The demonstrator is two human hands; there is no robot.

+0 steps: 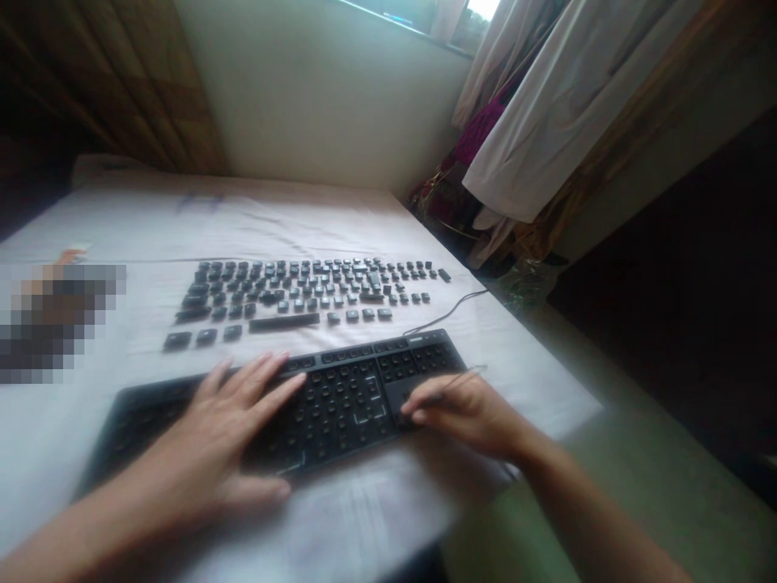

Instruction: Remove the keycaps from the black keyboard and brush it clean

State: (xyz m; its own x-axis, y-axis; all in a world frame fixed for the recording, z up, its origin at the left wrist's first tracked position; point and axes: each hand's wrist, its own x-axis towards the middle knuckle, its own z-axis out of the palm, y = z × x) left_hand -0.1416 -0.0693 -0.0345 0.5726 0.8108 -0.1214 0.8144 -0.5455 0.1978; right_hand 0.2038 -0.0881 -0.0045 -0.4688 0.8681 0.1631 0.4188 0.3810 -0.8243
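Observation:
A black keyboard [340, 409] with its keycaps off lies slantwise on a pale sheet, bare key sockets showing. My left hand [231, 429] rests spread across its left and middle part, thumb over the near edge, holding nothing. Over the keyboard's right part, my right hand [455, 409] pinches a thin, pen-like tool [452, 385]; its tip is hidden by the fingers, and its kind is unclear. Behind the keyboard, loose black keycaps [291, 289] lie in rows, with the long spacebar cap [284, 322] in the nearest row.
The keyboard's cable [446, 312] runs off the right edge of the sheet-covered surface [540, 389]. At the left lies a pixelated shape, apparently a person, with a small hand [71, 256] showing. Hanging cloths [534, 105] and a wall [321, 105] stand behind.

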